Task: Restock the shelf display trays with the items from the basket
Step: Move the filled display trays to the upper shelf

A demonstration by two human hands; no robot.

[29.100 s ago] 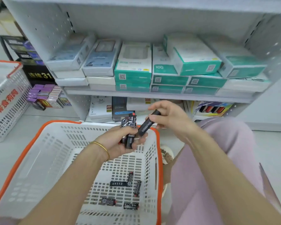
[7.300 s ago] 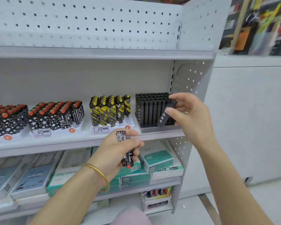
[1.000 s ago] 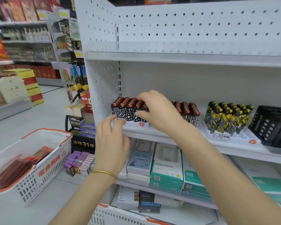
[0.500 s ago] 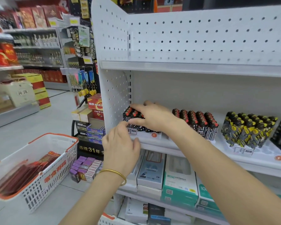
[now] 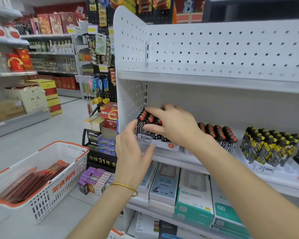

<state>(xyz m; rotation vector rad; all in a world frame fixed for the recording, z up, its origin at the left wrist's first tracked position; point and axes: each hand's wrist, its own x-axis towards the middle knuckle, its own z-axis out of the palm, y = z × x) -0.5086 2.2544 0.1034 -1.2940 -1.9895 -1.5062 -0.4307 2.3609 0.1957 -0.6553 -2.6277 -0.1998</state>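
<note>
The leftmost display tray is white and stands on the middle shelf, against the pegboard side panel. It is packed with black-and-white patterned lighters with red tops. My left hand grips the tray's front left corner, thumb on the side of the lighters and fingers curled under the front lip. My right hand lies over the lighters, thumb pressed on the front row and fingers across the tops. It hides the tray's right half.
To the right stand a second tray of red-topped lighters and a tray of yellow-and-black lighters. Boxed goods fill the shelf below. A white basket with red packets sits on the floor at the left. An orange basket rim shows at the bottom.
My left hand has risen from below the shelf edge and taken hold of the tray's front left corner. My right hand has stayed on the lighters. The view has drawn closer.
</note>
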